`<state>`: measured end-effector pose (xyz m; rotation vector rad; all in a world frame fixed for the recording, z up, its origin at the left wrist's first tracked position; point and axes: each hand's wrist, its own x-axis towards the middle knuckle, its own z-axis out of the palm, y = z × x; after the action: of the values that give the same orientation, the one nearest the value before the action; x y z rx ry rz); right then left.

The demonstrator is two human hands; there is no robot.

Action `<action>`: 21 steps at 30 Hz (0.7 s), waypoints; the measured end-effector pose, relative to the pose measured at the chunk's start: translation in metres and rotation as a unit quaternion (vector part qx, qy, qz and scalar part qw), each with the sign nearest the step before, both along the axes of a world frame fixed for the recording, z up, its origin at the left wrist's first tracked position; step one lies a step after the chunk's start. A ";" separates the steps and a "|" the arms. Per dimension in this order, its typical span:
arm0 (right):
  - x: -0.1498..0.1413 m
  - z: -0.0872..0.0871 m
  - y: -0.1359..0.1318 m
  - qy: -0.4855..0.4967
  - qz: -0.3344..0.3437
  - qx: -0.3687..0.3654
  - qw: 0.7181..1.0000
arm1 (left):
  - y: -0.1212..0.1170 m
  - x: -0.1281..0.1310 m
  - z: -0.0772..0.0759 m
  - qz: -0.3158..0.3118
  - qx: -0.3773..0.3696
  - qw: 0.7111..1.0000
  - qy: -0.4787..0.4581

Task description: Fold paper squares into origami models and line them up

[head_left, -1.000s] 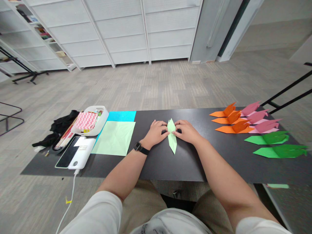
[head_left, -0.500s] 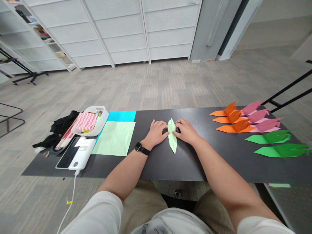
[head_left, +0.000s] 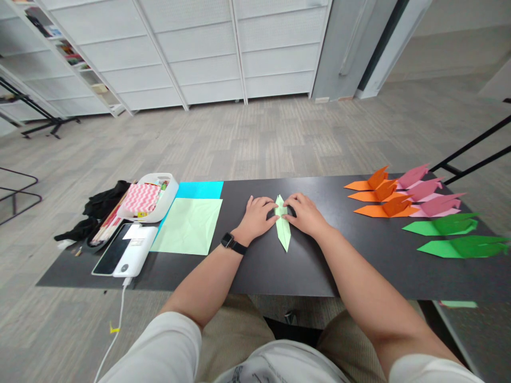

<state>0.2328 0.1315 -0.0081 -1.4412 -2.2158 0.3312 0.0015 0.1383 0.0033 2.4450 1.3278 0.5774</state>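
Observation:
A pale green folded paper piece point(head_left: 283, 232), long and pointed at its near end, lies on the dark table between my hands. My left hand point(head_left: 257, 215), with a black watch point(head_left: 233, 243) on the wrist, pinches its left edge with thumb and finger. From the other side my right hand point(head_left: 305, 214) grips its upper right part, thumb resting on the paper near the middle crease. Part of the upper end is hidden by my fingers.
Orange point(head_left: 385, 206), pink point(head_left: 439, 205) and green folded paper birds point(head_left: 463, 247) stand at the right. To the left lie light green sheets point(head_left: 187, 226), a blue sheet point(head_left: 202, 189), a white basket point(head_left: 170, 194), a phone point(head_left: 109, 258) and a white power bank point(head_left: 138, 252) with a cable.
My right fingers have shifted slightly left over the upper part of the folded paper, whose tip looks narrower. My left hand stays nearly in place.

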 end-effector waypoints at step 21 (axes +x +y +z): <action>0.007 -0.005 0.003 -0.023 -0.010 -0.017 1.000 | 0.000 -0.003 0.001 0.015 0.004 1.000 0.005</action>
<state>0.2400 0.1347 -0.0135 -1.5019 -2.2402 0.3352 -0.0013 0.1388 0.0047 2.4408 1.3712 0.5788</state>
